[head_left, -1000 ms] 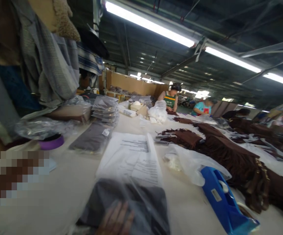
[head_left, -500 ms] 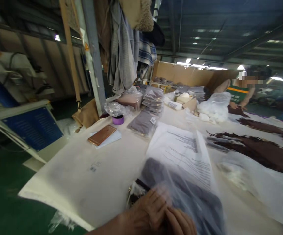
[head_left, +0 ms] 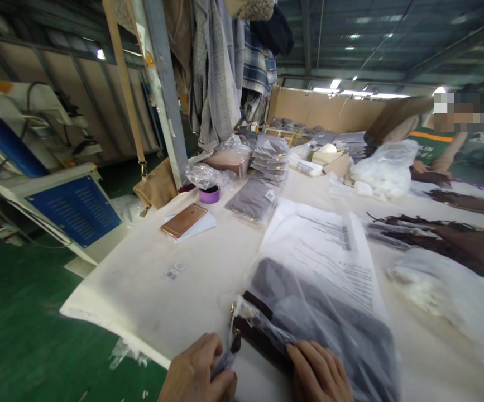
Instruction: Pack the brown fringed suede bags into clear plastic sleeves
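- Left hand (head_left: 197, 371): fingers pinched on crumpled clear plastic (head_left: 224, 363).
- Right hand (head_left: 321, 371): fingertips on the plastic-wrapped brown pouch (head_left: 262, 341); thumb hidden, so I cannot tell whether it grips.
- Pouch: between both hands' fingers, extending just beyond them.

Place: this was a factory workshop (more production floor than shop).
Roof (head_left: 359, 44): high and dark, it had strip lights (head_left: 361, 94) glowing at the far end.
Floor (head_left: 19, 346): it was green, with plastic scraps (head_left: 130, 354) beside the table's near edge.
Machine (head_left: 63, 174): it stood at left, with a slotted blue panel (head_left: 76, 211).
Table (head_left: 120, 301): broad and pale, it carried stacked bagged goods (head_left: 269, 156) toward the far side, brown fringed pieces (head_left: 471, 240) at right.
Post (head_left: 166, 95): cloths (head_left: 216, 78) hung beside it.
Co-worker (head_left: 430, 144): a person in green stood far right, hands at brown material.
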{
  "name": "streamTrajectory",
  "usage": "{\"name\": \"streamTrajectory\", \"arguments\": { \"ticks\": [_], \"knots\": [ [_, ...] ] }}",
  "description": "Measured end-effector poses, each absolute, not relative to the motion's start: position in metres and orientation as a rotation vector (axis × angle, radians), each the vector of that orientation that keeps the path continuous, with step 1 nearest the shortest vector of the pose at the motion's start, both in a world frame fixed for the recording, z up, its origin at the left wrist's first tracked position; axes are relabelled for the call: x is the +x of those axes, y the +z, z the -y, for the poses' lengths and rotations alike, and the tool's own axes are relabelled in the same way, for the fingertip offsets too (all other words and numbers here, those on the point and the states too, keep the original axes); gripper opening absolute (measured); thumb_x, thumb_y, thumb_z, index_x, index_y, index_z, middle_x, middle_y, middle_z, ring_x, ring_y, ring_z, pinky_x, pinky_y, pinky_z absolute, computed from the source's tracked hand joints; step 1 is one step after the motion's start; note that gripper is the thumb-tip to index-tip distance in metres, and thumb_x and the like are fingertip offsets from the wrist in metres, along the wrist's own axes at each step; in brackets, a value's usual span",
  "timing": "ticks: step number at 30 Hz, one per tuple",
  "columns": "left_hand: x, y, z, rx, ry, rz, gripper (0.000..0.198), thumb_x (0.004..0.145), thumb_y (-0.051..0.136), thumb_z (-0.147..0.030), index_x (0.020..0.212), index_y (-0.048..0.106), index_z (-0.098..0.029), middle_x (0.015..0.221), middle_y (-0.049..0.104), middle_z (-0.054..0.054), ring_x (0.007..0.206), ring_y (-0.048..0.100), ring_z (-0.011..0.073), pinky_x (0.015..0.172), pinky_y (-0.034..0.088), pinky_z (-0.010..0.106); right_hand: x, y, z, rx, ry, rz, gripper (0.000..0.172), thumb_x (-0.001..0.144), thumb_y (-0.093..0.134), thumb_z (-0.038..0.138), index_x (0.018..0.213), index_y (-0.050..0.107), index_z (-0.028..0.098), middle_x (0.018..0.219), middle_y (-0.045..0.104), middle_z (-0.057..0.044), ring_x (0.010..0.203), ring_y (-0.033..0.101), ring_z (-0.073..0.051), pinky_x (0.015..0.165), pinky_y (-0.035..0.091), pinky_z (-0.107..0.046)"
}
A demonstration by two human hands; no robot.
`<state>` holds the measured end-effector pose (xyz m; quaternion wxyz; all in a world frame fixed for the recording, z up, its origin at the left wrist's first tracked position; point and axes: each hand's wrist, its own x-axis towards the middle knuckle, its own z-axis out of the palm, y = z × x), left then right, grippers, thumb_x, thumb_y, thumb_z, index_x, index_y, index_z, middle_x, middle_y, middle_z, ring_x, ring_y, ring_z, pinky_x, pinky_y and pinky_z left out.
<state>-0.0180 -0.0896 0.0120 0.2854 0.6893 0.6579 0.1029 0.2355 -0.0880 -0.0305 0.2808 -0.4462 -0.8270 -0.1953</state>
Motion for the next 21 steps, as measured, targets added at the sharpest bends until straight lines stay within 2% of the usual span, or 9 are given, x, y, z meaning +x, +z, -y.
{"name": "streamTrajectory", "arguments": {
  "ticks": [5,10,13,16,18,21],
  "knots": [
    [-0.008,0.024,0.075,1.733,0.045,-1.763,0.008,0.068,0.051,-0.014,0.07,0.046,-0.02,0.066,0.053,-0.004,0.065,0.053,0.0133,0.06,0.032,0.023,0.233,-0.024,0.083,-1.147,-0.531,2.225,0.026,0.085,0.044,0.015,0.103,0.063,0.017,0.091,0.067,-0.006,0.085,0.062,-0.018,0.078,0.042,-0.032],
    [-0.017,0.028,0.068,1.64,0.173,-1.727,0.013,0.06,0.05,-0.011,0.058,0.04,-0.018,0.056,0.043,-0.005,0.06,0.046,0.0124,0.056,0.026,0.024,0.218,-0.015,0.083,-1.246,-0.616,2.147,0.028,0.088,0.045,0.031,0.101,0.062,0.012,0.089,0.067,-0.008,0.082,0.061,-0.021,0.077,0.041,-0.036],
    [-0.022,0.034,0.063,1.283,0.395,-1.573,0.017,0.06,0.055,-0.027,0.055,0.042,-0.018,0.051,0.038,-0.006,0.055,0.041,0.0111,0.052,0.025,0.023,0.213,-0.012,0.083,-1.231,-0.7,2.168,0.027,0.09,0.04,0.026,0.098,0.062,0.012,0.087,0.068,-0.008,0.079,0.061,-0.02,0.076,0.04,-0.035],
    [-0.02,0.036,0.059,0.85,0.59,-1.373,0.039,0.058,0.054,-0.055,0.066,0.048,-0.017,0.054,0.047,-0.005,0.045,0.04,0.0092,0.044,0.026,0.022,0.214,-0.011,0.082,-1.211,-0.742,2.189,0.028,0.091,0.037,0.025,0.099,0.061,0.013,0.086,0.069,-0.008,0.078,0.061,-0.02,0.076,0.041,-0.035],
    [-0.014,0.033,0.056,0.791,0.57,-1.314,0.043,0.055,0.053,-0.058,0.069,0.047,-0.017,0.055,0.053,-0.003,0.035,0.037,0.0068,0.037,0.02,0.021,0.214,-0.012,0.082,-1.212,-0.756,2.195,0.028,0.09,0.037,0.024,0.099,0.061,0.014,0.085,0.069,-0.008,0.077,0.062,-0.02,0.075,0.041,-0.035],
    [-0.004,0.025,0.053,0.883,0.45,-1.318,0.036,0.051,0.052,-0.051,0.065,0.045,-0.018,0.047,0.054,-0.002,0.027,0.029,0.0042,0.032,0.009,0.021,0.213,-0.016,0.083,-1.216,-0.86,2.201,0.027,0.086,0.039,0.017,0.096,0.063,0.012,0.085,0.069,-0.01,0.076,0.062,-0.021,0.075,0.043,-0.036]
  ]
}}
